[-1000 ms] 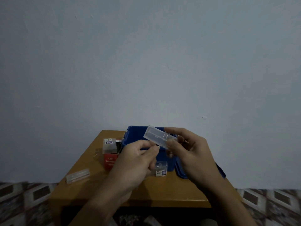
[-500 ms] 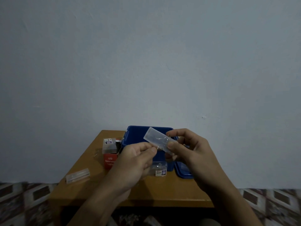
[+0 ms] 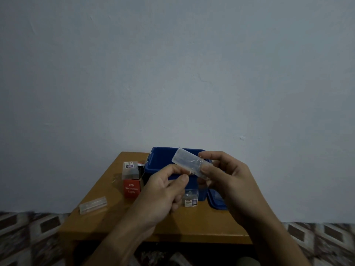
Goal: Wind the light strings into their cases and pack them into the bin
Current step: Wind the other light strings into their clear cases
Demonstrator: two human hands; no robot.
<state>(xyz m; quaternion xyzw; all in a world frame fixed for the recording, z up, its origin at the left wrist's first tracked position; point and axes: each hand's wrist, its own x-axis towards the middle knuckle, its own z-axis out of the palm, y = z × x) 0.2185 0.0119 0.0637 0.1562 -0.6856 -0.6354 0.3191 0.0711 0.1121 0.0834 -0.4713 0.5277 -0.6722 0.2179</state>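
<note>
My right hand [image 3: 226, 181] grips a clear plastic case [image 3: 187, 162] by its lower end, tilted up to the left in front of the blue bin [image 3: 161, 160]. My left hand [image 3: 165, 187] pinches a thin light string [image 3: 189, 171] right at the case. A small clear case with a label [image 3: 191, 198] stands on the table below my hands. Another labelled clear case [image 3: 130, 169] sits on top of a red box marked LED Decorative Lights [image 3: 131, 188]. A long clear case [image 3: 93, 205] lies at the table's front left.
The wooden table [image 3: 107, 223] stands against a pale blue wall. The bin's blue lid [image 3: 216, 201] lies to the right of the bin, partly behind my right hand. Patterned floor tiles show on both sides below.
The clear case has tilted slightly more upright in my right hand. My left hand's fingers stay pinched at the string beside it, shifting only a little.
</note>
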